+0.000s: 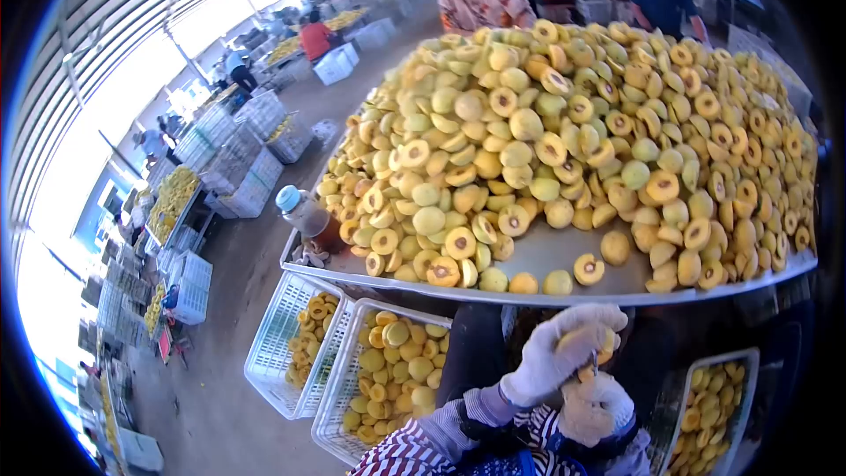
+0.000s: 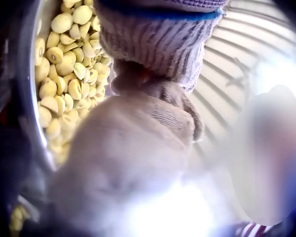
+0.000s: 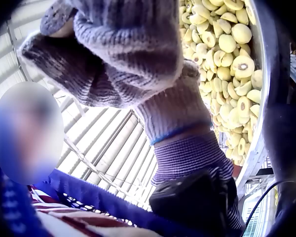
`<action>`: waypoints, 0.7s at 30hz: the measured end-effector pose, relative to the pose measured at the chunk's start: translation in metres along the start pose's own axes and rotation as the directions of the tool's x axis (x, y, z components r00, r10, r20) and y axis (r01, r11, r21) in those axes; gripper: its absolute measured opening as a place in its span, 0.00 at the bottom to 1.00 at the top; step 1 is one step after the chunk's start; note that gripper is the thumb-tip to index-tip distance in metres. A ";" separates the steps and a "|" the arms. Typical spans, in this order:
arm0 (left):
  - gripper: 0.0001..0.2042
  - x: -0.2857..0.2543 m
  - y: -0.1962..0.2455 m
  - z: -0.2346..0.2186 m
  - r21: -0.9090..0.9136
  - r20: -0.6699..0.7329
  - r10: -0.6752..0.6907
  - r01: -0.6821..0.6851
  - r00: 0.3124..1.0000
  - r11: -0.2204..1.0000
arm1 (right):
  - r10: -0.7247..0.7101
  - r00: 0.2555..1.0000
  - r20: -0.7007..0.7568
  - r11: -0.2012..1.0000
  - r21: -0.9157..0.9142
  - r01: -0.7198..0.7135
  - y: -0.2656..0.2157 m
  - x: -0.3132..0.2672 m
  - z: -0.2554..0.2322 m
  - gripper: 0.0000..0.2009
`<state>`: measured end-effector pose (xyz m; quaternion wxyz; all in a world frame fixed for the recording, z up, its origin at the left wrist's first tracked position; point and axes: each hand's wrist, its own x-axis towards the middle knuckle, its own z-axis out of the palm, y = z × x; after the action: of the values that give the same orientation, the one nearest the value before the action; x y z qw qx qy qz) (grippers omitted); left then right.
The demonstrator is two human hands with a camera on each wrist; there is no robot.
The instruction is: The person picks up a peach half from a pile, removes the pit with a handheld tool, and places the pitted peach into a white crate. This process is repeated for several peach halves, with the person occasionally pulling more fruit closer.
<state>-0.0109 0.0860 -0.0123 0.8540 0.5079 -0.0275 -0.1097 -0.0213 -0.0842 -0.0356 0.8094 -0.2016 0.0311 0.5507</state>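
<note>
Both hands wear pale knitted work gloves and meet close together over the lap in the head view. My left hand (image 1: 551, 357) grips a yellow peach half (image 1: 577, 338), its fingers curled over the fruit. Just below, my right hand (image 1: 597, 410) is curled round a thin metal tool (image 1: 595, 363), whose tip reaches up to the fruit. Most of that tool is hidden by the glove. In front of the hands, a large heap of peach halves (image 1: 546, 132), several with pits showing, covers a metal-edged table (image 1: 555, 251).
A jar with a blue lid (image 1: 310, 216) stands at the table's left corner. White crates (image 1: 291, 344) holding peach halves sit below left, and another crate (image 1: 749, 388) stands at lower right. Several people, including a person in dark clothing (image 1: 663, 0), are beyond the heap.
</note>
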 end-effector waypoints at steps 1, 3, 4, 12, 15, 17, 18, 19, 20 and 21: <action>0.20 -0.002 0.012 0.005 0.006 -0.018 0.020 -0.020 1.000 1.000 | -0.030 0.999 -0.026 0.998 -0.056 0.028 -0.002 -0.003 0.008 0.07; 0.25 -0.005 0.026 0.011 0.033 -0.077 -0.072 0.075 0.994 0.997 | -0.098 0.970 -0.223 0.984 -0.170 0.060 0.000 -0.001 0.028 0.07; 0.26 -0.003 0.023 0.018 -0.064 -0.115 -0.027 0.020 0.993 0.998 | -0.090 0.978 -0.189 0.980 -0.194 0.052 0.001 0.001 0.021 0.08; 0.24 0.011 0.005 0.016 -0.288 -0.207 -0.130 0.067 0.970 0.955 | -0.065 0.992 -0.104 0.971 -0.234 0.039 -0.002 0.010 0.007 0.15; 0.25 0.016 0.005 0.017 -0.283 -0.231 -0.164 0.095 0.959 0.954 | -0.051 0.987 -0.151 0.955 -0.295 0.004 -0.004 0.014 0.002 0.15; 0.25 0.018 0.006 0.015 -0.271 -0.218 -0.193 0.131 0.957 0.954 | -0.053 0.989 -0.141 0.961 -0.277 0.013 -0.003 0.016 -0.001 0.15; 0.25 0.019 0.006 0.014 -0.273 -0.222 -0.208 0.144 0.953 0.951 | -0.056 0.989 -0.136 0.964 -0.267 0.018 -0.003 0.016 -0.003 0.15; 0.25 0.020 0.005 0.014 -0.277 -0.225 -0.223 0.157 0.949 0.948 | -0.055 0.988 -0.142 0.964 -0.264 0.016 -0.002 0.016 -0.004 0.15; 0.25 0.020 0.004 0.014 -0.281 -0.227 -0.240 0.172 0.944 0.944 | -0.054 0.987 -0.149 0.966 -0.260 0.014 -0.002 0.016 -0.005 0.14; 0.25 0.022 0.004 0.015 -0.278 -0.220 -0.241 0.176 0.945 0.944 | -0.053 0.986 -0.155 0.966 -0.257 0.012 -0.002 0.016 -0.006 0.14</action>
<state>0.0085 0.0705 -0.0032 0.8919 0.4040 0.1493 -0.1375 -0.0120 -0.0726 -0.0451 0.7805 -0.3484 0.0217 0.5186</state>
